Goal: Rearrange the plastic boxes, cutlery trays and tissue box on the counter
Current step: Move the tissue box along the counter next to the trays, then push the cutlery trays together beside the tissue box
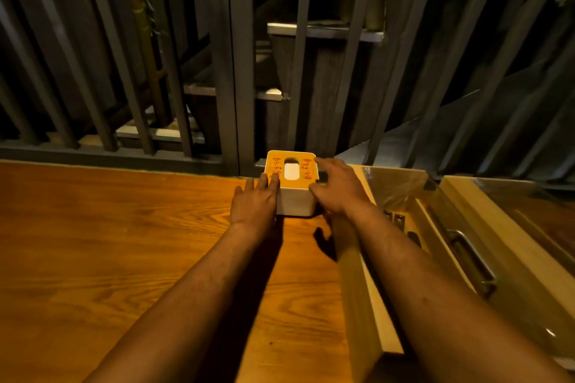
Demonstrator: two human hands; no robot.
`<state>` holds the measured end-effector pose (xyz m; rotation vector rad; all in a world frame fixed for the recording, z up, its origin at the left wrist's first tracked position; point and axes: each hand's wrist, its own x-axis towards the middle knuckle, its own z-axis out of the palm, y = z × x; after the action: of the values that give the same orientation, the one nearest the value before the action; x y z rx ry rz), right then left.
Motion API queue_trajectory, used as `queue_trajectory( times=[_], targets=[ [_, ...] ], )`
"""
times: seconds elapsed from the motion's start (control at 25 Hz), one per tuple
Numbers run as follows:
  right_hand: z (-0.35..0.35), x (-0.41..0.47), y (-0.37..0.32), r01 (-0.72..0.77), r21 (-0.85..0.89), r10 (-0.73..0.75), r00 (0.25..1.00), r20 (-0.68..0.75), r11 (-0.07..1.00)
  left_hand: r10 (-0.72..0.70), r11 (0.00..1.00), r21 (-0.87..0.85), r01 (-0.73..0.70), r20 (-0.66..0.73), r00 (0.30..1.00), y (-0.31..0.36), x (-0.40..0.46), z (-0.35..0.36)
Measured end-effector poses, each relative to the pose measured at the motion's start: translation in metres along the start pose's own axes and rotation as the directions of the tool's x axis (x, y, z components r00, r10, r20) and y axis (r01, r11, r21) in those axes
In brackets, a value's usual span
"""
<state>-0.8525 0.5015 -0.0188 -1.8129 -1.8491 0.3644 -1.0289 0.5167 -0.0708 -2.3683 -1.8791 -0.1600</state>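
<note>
Two bare hands are bracketing a tissue box (294, 193) sitting at the far edge of a wooden counter (124, 242). The left hand (255, 205), fingers extended, is pressing its side; the right hand (337, 186) is spreading loosely over its top corner, beside a lidded wooden cutlery tray (466, 242).

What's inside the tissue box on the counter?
White tissue shows through the oval slot in the lid of the tissue box. How much is left is hidden by the box walls.
</note>
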Motion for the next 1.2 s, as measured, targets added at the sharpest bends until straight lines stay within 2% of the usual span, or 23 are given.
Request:
queue_trajectory(
  times=[0.08, 0.16, 0.24, 0.32, 0.48, 0.56, 0.68, 0.88, 1.2],
  targets=[
    [-0.014, -0.029, 0.010, -0.043, 0.188, 0.048, 0.998, -0.027, 0.981, 0.028, 0.994, -0.108, -0.032, -0.038, 0.999, 0.015, -0.031, -0.014],
    [-0.033, -0.069, 0.022, -0.037, 0.324, 0.039, 0.999, 0.000, 0.945, 0.019, 0.955, -0.292, -0.061, -0.144, 0.989, 0.040, -0.074, -0.028],
    [-0.058, -0.115, 0.036, -0.003, 0.315, -0.009, 0.999, 0.035, 0.949, -0.016, 0.874, -0.477, -0.093, -0.219, 0.976, 0.069, -0.121, -0.043],
    [-0.079, -0.165, 0.056, 0.035, 0.218, -0.047, 0.998, 0.048, 0.975, 0.007, 0.809, -0.569, -0.147, -0.241, 0.970, 0.099, -0.171, -0.059],
    [-0.107, -0.246, 0.084, 0.085, -0.098, -0.081, 0.995, 0.050, 0.992, 0.047, 0.828, -0.542, -0.147, -0.195, 0.980, 0.147, -0.228, -0.068],
    [-0.113, -0.261, 0.091, 0.090, -0.240, -0.079, 0.995, 0.056, 0.967, 0.057, 0.861, -0.489, -0.140, -0.181, 0.982, 0.156, -0.234, -0.065],
    [-0.116, -0.267, 0.107, 0.183, -0.373, -0.158, 0.983, 0.096, 0.910, 0.079, 0.900, -0.411, -0.146, -0.176, 0.981, 0.164, -0.241, -0.052],
    [-0.113, -0.250, 0.119, 0.237, -0.370, -0.199, 0.970, 0.137, 0.898, 0.047, 0.927, -0.358, -0.114, -0.190, 0.981, 0.166, -0.232, -0.040],
    [-0.103, -0.172, 0.114, 0.215, -0.371, -0.155, 0.970, 0.185, 0.903, 0.036, 0.954, -0.285, -0.096, -0.208, 0.977, 0.148, -0.165, -0.036]
  ],
)
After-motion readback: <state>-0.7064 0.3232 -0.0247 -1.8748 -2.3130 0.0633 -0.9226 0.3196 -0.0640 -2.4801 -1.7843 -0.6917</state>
